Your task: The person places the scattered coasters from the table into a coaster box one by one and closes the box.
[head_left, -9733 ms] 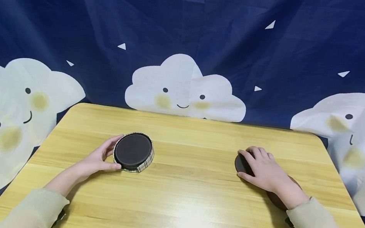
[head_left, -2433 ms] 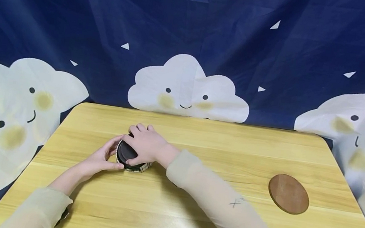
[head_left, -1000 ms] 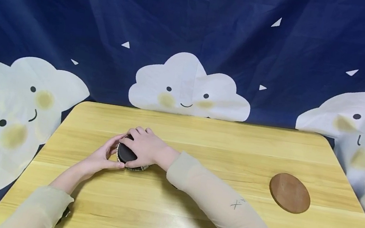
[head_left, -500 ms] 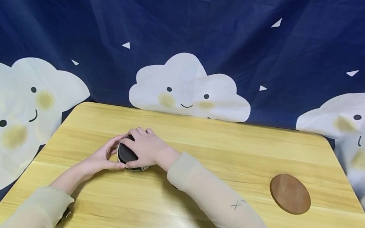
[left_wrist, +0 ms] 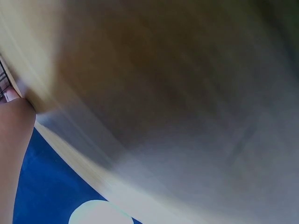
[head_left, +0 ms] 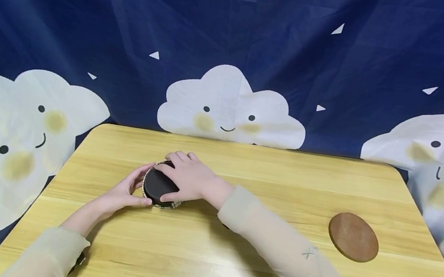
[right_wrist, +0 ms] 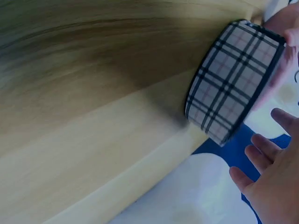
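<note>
At the left of the table stands a round coaster holder (head_left: 173, 205), its side plaid in the right wrist view. A black round coaster (head_left: 157, 187) lies within its rim. My left hand (head_left: 124, 190) grips the holder's left side between thumb and fingers; the left wrist view shows only a bit of this hand (left_wrist: 14, 126) at its edge. Over the coaster's right part is my right hand (head_left: 194, 182), hiding some of it. In the right wrist view the fingers of that hand (right_wrist: 275, 170) are spread and apart from the holder's plaid wall (right_wrist: 233, 84).
A brown round coaster (head_left: 354, 237) lies flat on the right half of the wooden table (head_left: 169, 268). Behind the table's far edge hangs a dark blue curtain (head_left: 278, 37) with white clouds.
Since the oldest frame, my right hand has brought the black coaster from the right side to the holder. In the last half second it has loosened and shifted slightly right, baring more of the coaster.
</note>
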`<move>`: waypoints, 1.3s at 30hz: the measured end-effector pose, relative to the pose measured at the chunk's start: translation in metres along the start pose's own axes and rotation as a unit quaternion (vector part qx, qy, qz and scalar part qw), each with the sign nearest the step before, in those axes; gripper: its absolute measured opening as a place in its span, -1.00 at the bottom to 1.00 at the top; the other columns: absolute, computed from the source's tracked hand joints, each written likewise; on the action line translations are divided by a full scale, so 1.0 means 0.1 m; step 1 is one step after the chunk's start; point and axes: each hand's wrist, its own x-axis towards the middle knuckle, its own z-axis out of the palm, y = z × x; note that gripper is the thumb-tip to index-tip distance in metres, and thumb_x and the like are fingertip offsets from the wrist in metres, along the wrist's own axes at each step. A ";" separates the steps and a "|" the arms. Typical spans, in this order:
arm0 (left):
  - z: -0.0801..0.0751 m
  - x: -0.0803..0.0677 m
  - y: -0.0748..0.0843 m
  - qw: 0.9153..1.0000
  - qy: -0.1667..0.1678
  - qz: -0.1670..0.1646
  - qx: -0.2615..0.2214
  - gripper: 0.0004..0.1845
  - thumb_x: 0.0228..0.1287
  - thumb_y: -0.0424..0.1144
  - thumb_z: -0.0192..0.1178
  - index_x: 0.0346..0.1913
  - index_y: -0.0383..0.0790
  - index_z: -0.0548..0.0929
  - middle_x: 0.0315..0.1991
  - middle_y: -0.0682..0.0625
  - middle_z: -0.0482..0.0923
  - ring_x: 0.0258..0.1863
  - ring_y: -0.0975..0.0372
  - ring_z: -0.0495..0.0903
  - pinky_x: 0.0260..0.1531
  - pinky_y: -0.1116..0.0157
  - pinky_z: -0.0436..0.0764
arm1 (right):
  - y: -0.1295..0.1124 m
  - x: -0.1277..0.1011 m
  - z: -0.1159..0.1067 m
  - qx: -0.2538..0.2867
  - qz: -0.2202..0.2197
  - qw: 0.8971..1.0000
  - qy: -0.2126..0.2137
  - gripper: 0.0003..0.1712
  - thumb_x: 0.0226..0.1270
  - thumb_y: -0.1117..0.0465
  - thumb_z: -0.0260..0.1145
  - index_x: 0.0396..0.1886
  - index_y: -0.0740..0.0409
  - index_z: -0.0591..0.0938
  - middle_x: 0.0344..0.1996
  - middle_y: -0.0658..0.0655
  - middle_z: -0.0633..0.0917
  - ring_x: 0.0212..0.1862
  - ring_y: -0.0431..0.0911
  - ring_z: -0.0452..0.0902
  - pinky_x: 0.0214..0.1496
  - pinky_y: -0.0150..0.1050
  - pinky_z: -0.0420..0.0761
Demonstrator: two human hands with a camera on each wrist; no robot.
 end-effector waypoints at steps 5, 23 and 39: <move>0.01 0.01 0.00 1.000 0.003 0.005 -0.003 0.12 0.26 -0.38 0.50 0.73 -0.15 -0.01 0.63 -0.34 0.12 0.26 0.61 0.44 0.25 0.62 0.28 | 0.09 -0.15 -0.04 0.016 0.003 1.000 0.005 -0.02 0.37 -0.51 0.27 0.64 -0.20 0.32 0.55 0.11 0.35 0.58 -0.02 0.22 0.56 -0.02 0.32; 0.02 0.00 0.01 1.000 0.013 0.003 0.001 0.14 0.22 -0.39 0.53 0.72 -0.16 0.02 0.61 -0.33 0.15 0.26 0.63 0.41 0.25 0.65 0.24 | 0.41 -0.93 -0.15 0.029 0.010 0.998 0.046 0.03 0.38 -0.38 0.37 0.65 0.00 0.29 0.57 0.28 0.33 0.60 0.16 0.23 0.61 0.19 0.26; 0.02 -0.02 0.01 1.000 0.013 0.004 0.007 0.14 0.23 -0.38 0.53 0.73 -0.15 0.02 0.61 -0.33 0.15 0.27 0.60 0.40 0.30 0.54 0.24 | 0.73 -1.84 0.05 0.053 0.086 0.990 0.093 0.04 0.34 -0.29 0.46 0.63 0.12 0.32 0.54 0.36 0.36 0.57 0.22 0.26 0.56 0.28 0.27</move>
